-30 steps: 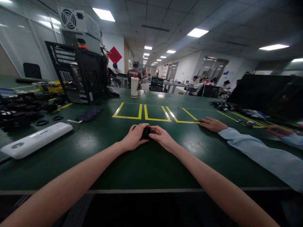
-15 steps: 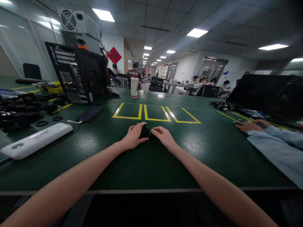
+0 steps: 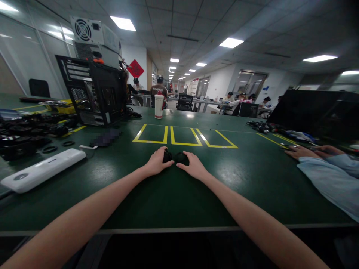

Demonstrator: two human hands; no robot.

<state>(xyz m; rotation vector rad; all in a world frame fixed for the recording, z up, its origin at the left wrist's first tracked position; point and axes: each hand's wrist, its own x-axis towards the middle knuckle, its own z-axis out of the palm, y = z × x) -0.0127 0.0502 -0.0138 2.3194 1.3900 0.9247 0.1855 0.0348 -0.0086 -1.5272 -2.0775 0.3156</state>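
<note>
Around a small black object, my left hand is closed, thumb below and fingers above. Its kind is unclear, since the fingers cover much of it. My right hand curves its thumb and fingers around a dark, rounded thing, which I cannot name either. The two dark things sit close together, with a narrow gap between the hands. Both hands are low over the green table, just in front of the yellow tape outlines.
A white power strip lies at left, near black parts and an open computer case with power supplies on top. A cup stands behind the tape. At right are a co-worker's hands and a dark monitor.
My right hand has gone from a fingertip pinch to a wider hold around a dark rounded thing. My left hand stays on the black object, shifted slightly left.
</note>
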